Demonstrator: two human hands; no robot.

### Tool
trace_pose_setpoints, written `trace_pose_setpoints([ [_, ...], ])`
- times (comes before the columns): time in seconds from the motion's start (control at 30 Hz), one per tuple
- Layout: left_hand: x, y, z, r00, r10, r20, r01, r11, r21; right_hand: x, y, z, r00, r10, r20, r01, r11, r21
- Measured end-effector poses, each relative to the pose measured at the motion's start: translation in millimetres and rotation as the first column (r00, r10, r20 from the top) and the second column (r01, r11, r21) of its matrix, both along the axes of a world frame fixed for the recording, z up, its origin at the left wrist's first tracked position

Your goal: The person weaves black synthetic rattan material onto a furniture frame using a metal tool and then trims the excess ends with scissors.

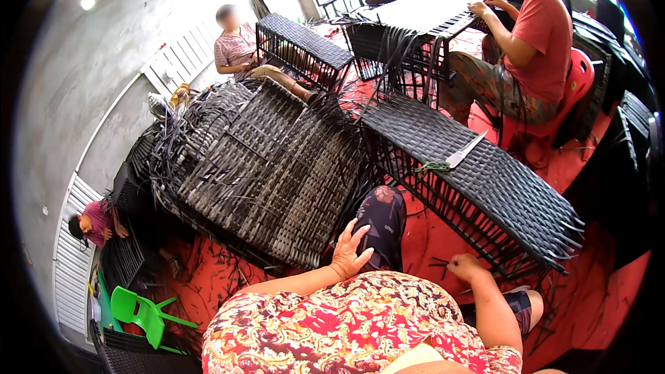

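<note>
My left hand point(350, 253) is open with fingers apart, by my dark patterned knee point(382, 221), and holds nothing. My right hand point(465, 265) hangs low beside the near side of a black woven piece of furniture point(478, 166), its fingers curled; whether anything is in them cannot be made out. That piece has a tightly woven top, a slatted open frame below, and loose strip ends at its right end. A pale pointed blade point(465, 151) with green cord at its handle end lies on the woven top. Left of it leans a large brown-grey woven panel point(277, 173).
Tangled dark strips point(187, 125) are heaped behind the panel. A green plastic chair point(145, 312) is at lower left. Scraps litter the red floor covering point(422, 235). One person point(537, 41) works at far right on a red chair; two others sit at the far middle and left.
</note>
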State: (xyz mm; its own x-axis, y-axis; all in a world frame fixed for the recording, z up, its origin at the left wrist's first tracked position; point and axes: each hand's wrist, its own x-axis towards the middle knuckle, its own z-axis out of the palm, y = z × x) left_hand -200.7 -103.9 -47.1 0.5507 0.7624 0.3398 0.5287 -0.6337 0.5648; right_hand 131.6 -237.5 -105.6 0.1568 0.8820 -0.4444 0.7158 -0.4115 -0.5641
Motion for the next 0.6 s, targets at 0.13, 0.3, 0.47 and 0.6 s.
trace_pose_setpoints([
  [0.13, 2.3, 0.0, 2.0, 1.000, -0.008, -0.013, 0.008, 1.000, 0.005, 9.2, -2.6, -4.0, 0.998, -0.049, 0.048, 0.044, 0.993, 0.105],
  [0.3, 3.0, -0.6, 0.5, 1.000, -0.004, 0.014, 0.004, 1.000, 0.017, 10.6, -1.4, 2.9, 0.997, -0.065, 0.044, 0.058, 0.989, 0.138],
  [0.47, 2.2, -0.1, 0.4, 1.000, -0.012, -0.012, 0.013, 1.000, 0.025, 8.9, 1.3, 9.1, 0.998, -0.044, 0.048, 0.038, 0.993, 0.116],
  [0.6, 2.2, -0.7, 2.0, 1.000, -0.009, -0.017, 0.010, 1.000, 0.018, 11.2, 5.4, -1.5, 0.997, -0.030, 0.064, 0.021, 0.989, 0.145],
])
